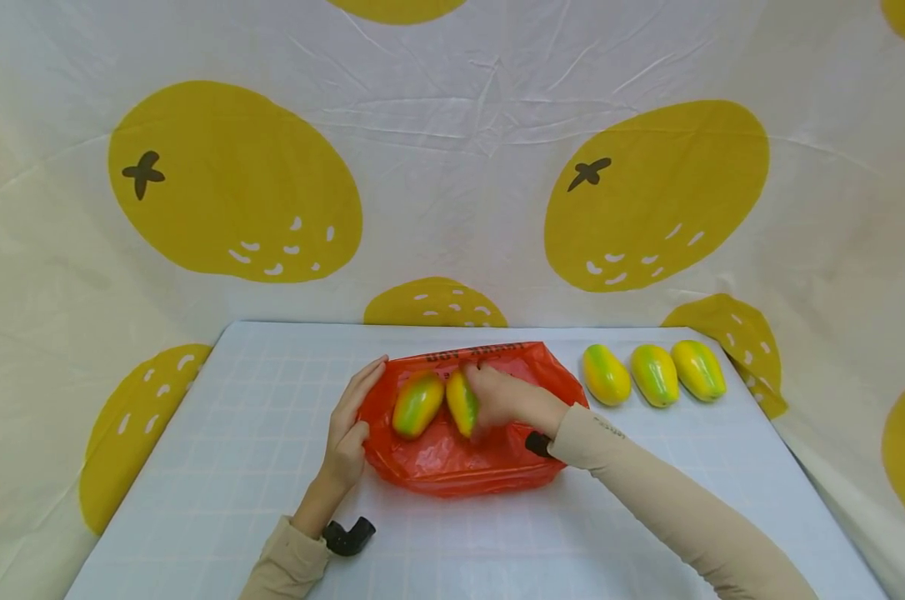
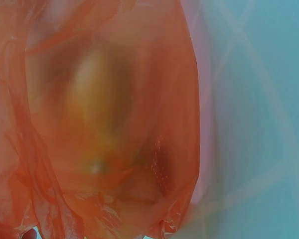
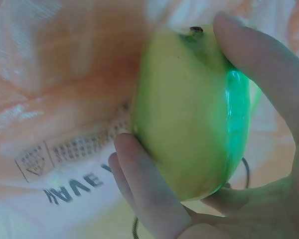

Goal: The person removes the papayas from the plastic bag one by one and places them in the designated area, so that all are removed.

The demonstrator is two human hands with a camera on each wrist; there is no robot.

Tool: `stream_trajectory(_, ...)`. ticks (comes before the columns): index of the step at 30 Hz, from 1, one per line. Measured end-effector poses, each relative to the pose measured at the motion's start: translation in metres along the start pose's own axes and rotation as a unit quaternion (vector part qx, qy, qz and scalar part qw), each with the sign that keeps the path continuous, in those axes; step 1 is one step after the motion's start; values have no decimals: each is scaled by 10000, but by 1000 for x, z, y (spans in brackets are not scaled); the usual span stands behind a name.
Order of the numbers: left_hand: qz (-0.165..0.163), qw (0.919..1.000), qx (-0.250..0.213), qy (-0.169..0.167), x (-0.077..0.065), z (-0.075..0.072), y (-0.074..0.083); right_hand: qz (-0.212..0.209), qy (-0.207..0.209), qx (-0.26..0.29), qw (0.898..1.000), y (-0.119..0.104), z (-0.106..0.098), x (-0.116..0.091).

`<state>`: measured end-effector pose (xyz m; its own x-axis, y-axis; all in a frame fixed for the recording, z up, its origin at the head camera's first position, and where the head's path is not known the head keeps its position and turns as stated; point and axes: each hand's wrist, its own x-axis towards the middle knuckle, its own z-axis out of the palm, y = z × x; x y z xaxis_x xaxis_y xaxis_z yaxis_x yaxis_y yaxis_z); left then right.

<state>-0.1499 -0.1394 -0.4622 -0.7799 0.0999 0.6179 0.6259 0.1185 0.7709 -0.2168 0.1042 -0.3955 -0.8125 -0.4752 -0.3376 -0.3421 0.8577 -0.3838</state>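
A red plastic bag lies spread with its mouth facing up in the middle of the table. My left hand holds the bag's left edge, thumb on the near side. Inside the bag, one yellow-green papaya rests at the left. Just right of it, my right hand grips a second papaya over the bag's inside, with thumb and fingers on opposite sides in the right wrist view. Through the red film, the left wrist view shows a blurred yellow shape.
Three more papayas stand in a row right of the bag: a left one, a middle one and a right one. A pale checked cloth covers the table. Behind hangs a white curtain with printed yellow fruit.
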Motion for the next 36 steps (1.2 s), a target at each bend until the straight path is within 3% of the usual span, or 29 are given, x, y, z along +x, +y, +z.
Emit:
stream_trajectory(22, -41, 10000, -86, -27, 0, -1, -2, -511, 411, 528, 9964, -9, -34, -37)
stream_trajectory(36, -112, 9999, -9, -53, -1, -1, 0, -838, 891, 930, 9881, 1, -38, -59)
